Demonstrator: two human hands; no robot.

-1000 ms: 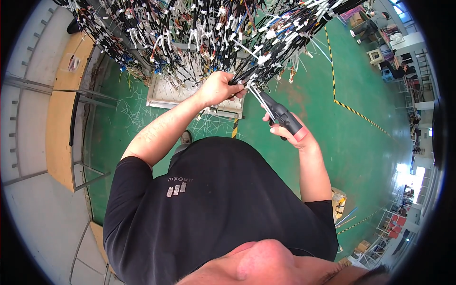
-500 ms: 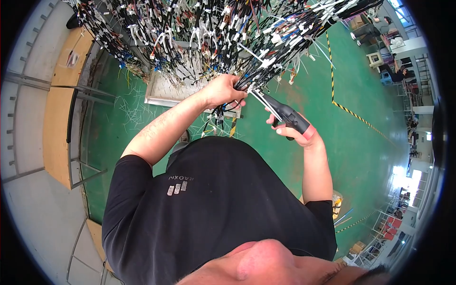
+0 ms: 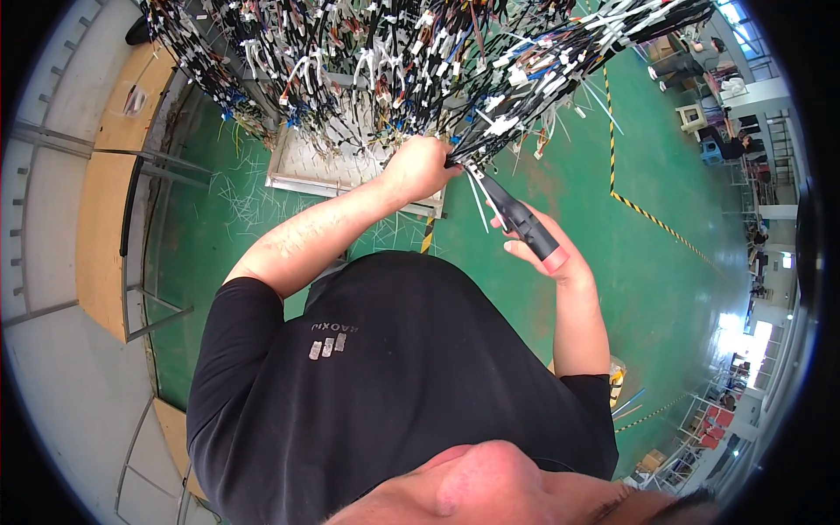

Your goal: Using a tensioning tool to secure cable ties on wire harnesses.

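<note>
My left hand (image 3: 418, 166) is closed around a bundle of black wires (image 3: 472, 140) that runs up to the upper right, part of a large mass of hanging wires with white connectors. In my right hand (image 3: 570, 248) is a black cable tie gun (image 3: 521, 224) with a red rear end, fingers wrapped about its grip. Its nose reaches the bundle just right of my left fingers. White cable ties (image 3: 481, 206) stick out beside the nose. How the nose meets the tie is too small to make out.
Under the hanging wires stands a pale tray (image 3: 306, 179) with a raised rim. Cut white strips litter the green floor (image 3: 236, 206). Wooden panels (image 3: 105, 245) on metal frames line the left wall. Yellow-black tape (image 3: 652, 214) marks the floor at right; people sit at the far right.
The gun's rear end has swung slightly left and toward me with my right hand. My left hand has turned over on the bundle, and the loose wire ends below it no longer show.
</note>
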